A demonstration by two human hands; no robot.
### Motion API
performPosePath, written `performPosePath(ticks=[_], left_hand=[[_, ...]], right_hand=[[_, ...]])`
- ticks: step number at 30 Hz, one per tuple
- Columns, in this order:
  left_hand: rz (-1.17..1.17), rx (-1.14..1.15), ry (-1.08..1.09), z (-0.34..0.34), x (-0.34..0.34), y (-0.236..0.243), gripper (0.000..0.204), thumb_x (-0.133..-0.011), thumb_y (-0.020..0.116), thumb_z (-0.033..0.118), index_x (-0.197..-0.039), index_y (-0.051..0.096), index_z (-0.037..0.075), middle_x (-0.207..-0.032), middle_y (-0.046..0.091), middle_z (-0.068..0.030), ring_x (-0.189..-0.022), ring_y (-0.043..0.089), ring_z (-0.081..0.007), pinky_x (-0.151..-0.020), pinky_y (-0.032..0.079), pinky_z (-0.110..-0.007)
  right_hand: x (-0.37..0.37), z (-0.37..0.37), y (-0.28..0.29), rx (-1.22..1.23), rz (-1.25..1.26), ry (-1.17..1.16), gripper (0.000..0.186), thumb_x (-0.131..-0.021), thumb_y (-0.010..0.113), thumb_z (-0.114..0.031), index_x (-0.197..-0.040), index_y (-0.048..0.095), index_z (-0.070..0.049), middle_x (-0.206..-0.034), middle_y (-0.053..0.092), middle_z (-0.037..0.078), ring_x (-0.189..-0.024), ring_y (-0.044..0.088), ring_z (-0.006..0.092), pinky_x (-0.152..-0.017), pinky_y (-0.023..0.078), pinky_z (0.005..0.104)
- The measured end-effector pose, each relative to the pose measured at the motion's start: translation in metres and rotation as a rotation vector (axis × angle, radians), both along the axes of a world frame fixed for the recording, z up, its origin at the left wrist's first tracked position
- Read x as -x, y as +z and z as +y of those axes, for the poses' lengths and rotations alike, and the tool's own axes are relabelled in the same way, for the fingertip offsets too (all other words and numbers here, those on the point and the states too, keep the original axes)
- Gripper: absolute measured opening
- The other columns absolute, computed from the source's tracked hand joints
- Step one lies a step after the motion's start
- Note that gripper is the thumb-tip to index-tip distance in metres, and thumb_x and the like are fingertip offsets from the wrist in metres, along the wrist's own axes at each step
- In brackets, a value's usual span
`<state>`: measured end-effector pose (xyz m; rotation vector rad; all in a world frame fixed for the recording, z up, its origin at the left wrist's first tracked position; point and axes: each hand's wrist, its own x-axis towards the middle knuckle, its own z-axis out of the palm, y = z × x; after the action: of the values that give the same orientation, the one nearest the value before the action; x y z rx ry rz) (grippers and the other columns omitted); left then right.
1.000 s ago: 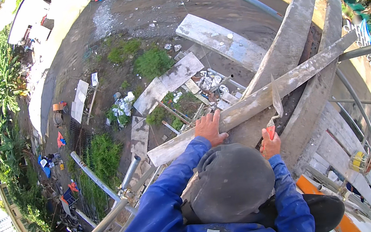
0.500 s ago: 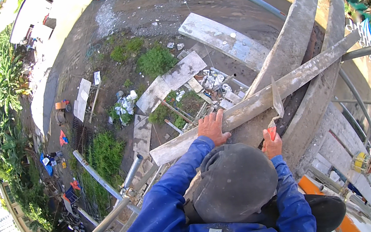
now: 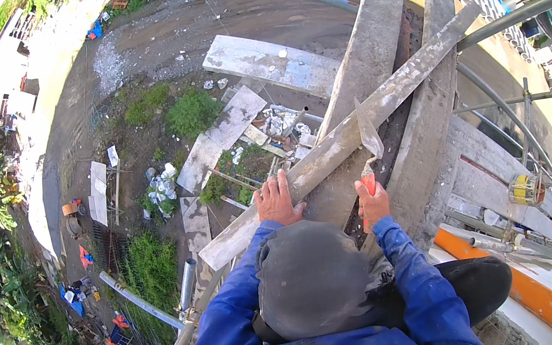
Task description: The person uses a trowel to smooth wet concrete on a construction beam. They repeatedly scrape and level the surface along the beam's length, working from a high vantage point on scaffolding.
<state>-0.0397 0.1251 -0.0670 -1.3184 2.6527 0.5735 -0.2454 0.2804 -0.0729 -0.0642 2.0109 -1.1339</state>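
Note:
My left hand (image 3: pixel 279 203) rests with fingers apart on the narrow, pale, weathered plank (image 3: pixel 332 153) that lies diagonally over two broader concrete-stained boards (image 3: pixel 422 135). My right hand (image 3: pixel 372 202) is closed round the red handle of a trowel (image 3: pixel 369 134), whose pointed metal blade points away from me, over the narrow plank. Between my forearms, a dark grey cap (image 3: pixel 310 275) fills the lower middle, above blue clothing.
Metal scaffold pipes (image 3: pixel 138 297) run at lower left and right (image 3: pixel 512 15). An orange beam (image 3: pixel 533 294) and a yellow spool (image 3: pixel 523 190) lie at lower right. Far below are dirt ground, pale sheets (image 3: pixel 266 62), rubble, weeds (image 3: pixel 193 113) and debris.
The view has turned, so the boards and ground appear shifted left. Both hands sit a little further left in the picture, still on the plank and the trowel handle.

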Motion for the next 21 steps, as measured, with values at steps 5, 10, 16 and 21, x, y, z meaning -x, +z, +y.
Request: performPosePath(ticks=[5,10,16,21], left_hand=[[-0.045,-0.064,-0.046,-0.010,-0.002,0.009,0.116,-0.066,0.084,0.049,-0.155,0.023,0.008,-0.139,0.046,-0.0185,-0.126,0.047,-0.0357,-0.101,0.035,-0.052],[-0.141,-0.222,-0.054,-0.027,0.001,0.017,0.111,-0.067,0.080,0.046,-0.157,0.023,0.015,-0.137,0.049,-0.0200,-0.121,0.052,-0.0379,-0.097,0.042,-0.053],[0.121,-0.519,-0.076,-0.051,-0.012,0.014,0.110,-0.063,0.077,0.048,-0.153,0.029,0.007,-0.132,0.054,-0.0239,-0.121,0.055,-0.0380,-0.103,0.044,-0.045],[0.190,-0.747,-0.071,-0.063,-0.012,0.011,0.115,-0.060,0.082,0.045,-0.152,0.029,-0.001,-0.142,0.049,-0.0253,-0.131,0.050,-0.0345,-0.111,0.038,-0.038]], right_hand=[[0.003,0.000,0.001,0.023,0.009,-0.040,0.044,-0.088,0.073,-0.042,-0.092,0.056,-0.002,-0.062,0.053,0.003,-0.040,0.051,0.0137,-0.037,0.043,0.0301],[0.001,0.000,0.004,0.042,0.000,-0.073,0.046,-0.088,0.074,-0.044,-0.093,0.055,-0.002,-0.063,0.053,0.003,-0.040,0.051,0.0134,-0.037,0.043,0.0303],[0.003,0.000,-0.002,0.128,0.080,-0.149,0.043,-0.089,0.073,-0.043,-0.093,0.055,-0.004,-0.061,0.051,0.002,-0.039,0.048,0.0122,-0.037,0.041,0.0294],[0.007,-0.003,0.007,0.182,0.063,-0.223,0.040,-0.090,0.072,-0.041,-0.094,0.055,-0.006,-0.058,0.049,0.001,-0.038,0.047,0.0115,-0.036,0.040,0.0290]])
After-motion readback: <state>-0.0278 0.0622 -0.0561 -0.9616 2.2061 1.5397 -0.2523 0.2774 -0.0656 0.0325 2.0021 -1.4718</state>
